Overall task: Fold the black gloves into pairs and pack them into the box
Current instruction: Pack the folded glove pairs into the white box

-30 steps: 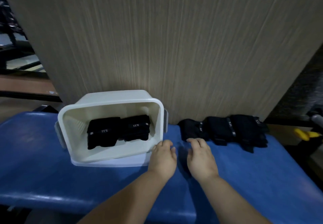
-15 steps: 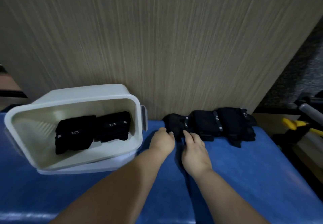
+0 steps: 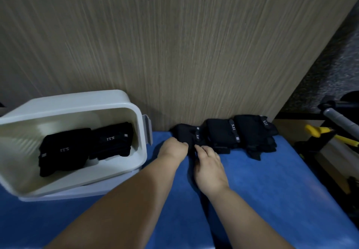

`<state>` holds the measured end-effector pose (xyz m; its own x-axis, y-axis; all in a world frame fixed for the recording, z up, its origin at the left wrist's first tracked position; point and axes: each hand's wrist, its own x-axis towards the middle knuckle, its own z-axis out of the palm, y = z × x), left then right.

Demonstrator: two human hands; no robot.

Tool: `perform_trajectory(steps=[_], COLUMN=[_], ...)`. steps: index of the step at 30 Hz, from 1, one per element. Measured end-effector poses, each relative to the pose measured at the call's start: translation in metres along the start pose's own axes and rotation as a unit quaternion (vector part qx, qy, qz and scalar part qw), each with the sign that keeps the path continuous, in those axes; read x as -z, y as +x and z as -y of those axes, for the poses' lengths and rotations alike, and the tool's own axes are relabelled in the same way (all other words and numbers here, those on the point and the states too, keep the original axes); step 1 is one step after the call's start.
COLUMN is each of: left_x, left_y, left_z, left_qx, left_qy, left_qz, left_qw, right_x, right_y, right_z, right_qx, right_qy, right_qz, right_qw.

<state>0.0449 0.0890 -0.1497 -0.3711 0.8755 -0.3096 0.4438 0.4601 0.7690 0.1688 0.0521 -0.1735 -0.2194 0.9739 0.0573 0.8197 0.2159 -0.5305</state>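
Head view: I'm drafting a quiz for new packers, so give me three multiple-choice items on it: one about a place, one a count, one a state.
1. Where do the loose gloves lie?
A. In the box
B. On the blue surface, against the wood panel
C. On the floor

2. How many folded bundles are in the box?
A. One
B. Two
C. Four

3. The box is:
A. lidded
B. upside down
C. open

Answers: B, they sit right of the box at the panel's foot; B, two black bundles lie side by side; C, its inside shows.
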Motion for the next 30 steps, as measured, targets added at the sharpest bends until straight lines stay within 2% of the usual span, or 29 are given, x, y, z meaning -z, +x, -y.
perform_trajectory(steps=[7, 13, 17, 18, 21, 26, 30], left_x=[0.016, 0.042, 0.063, 0.069, 0.089, 0.122, 0.145], left_y=[-0.023, -0.052, -0.071, -0.076, -0.088, -0.102, -0.105], left_z=[0.017, 0.043, 0.060, 0.065, 0.075, 0.093, 0.109], left_qx=[0.039, 0.055, 0.050, 0.049, 0.052, 0.051, 0.051], left_qy=[-0.208, -0.282, -0.306, -0.316, -0.346, -0.352, -0.347], left_qz=[0.023, 0.083, 0.140, 0.151, 0.190, 0.231, 0.221], left_qw=[0.977, 0.954, 0.940, 0.935, 0.917, 0.906, 0.910], right_x=[0.006, 0.012, 0.012, 0.012, 0.013, 0.007, -0.001], right_y=[-0.009, -0.015, -0.019, -0.021, -0.030, -0.044, -0.054], right_z=[0.007, 0.021, 0.032, 0.036, 0.051, 0.081, 0.105], right_qx=[0.028, -0.012, -0.065, -0.086, -0.128, -0.144, -0.130], right_qy=[0.071, 0.147, 0.241, 0.296, 0.471, 0.562, 0.583], right_qz=[-0.162, -0.177, -0.090, -0.059, 0.056, 0.200, 0.275], right_qw=[0.984, 0.973, 0.964, 0.949, 0.871, 0.789, 0.754])
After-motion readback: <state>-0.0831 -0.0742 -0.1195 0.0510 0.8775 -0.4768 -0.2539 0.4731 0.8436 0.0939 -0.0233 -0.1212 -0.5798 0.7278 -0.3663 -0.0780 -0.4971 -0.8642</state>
